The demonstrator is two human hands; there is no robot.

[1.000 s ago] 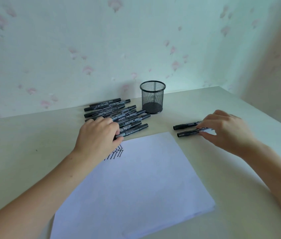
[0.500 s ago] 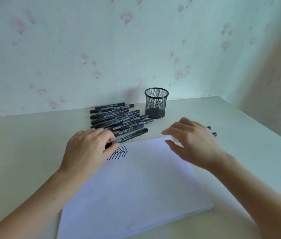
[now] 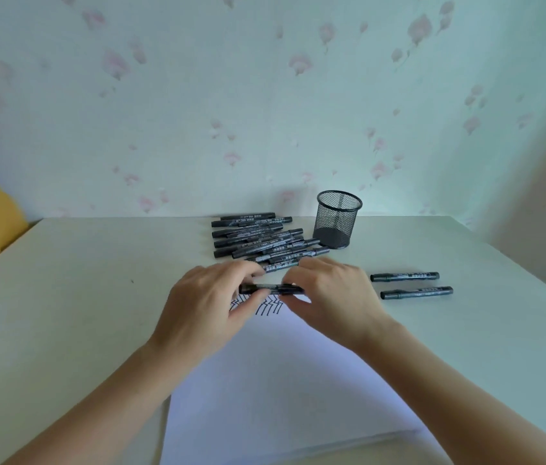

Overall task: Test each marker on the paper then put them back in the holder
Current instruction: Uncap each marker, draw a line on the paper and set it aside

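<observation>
Currently both hands pinch one marker (image 3: 271,289) level over the paper (image 3: 285,380): left hand (image 3: 213,305), right hand (image 3: 327,292). Risk: cap pops, it drops and smears ink near the holder (image 3: 338,219).

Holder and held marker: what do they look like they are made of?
The holder looks like black wire mesh, probably painted metal: the wall shows through its fine grid, and the rim is solid. The held marker, gripped by both hands (left, right), looks like smooth black plastic with pale printing and slight sheen.
</observation>
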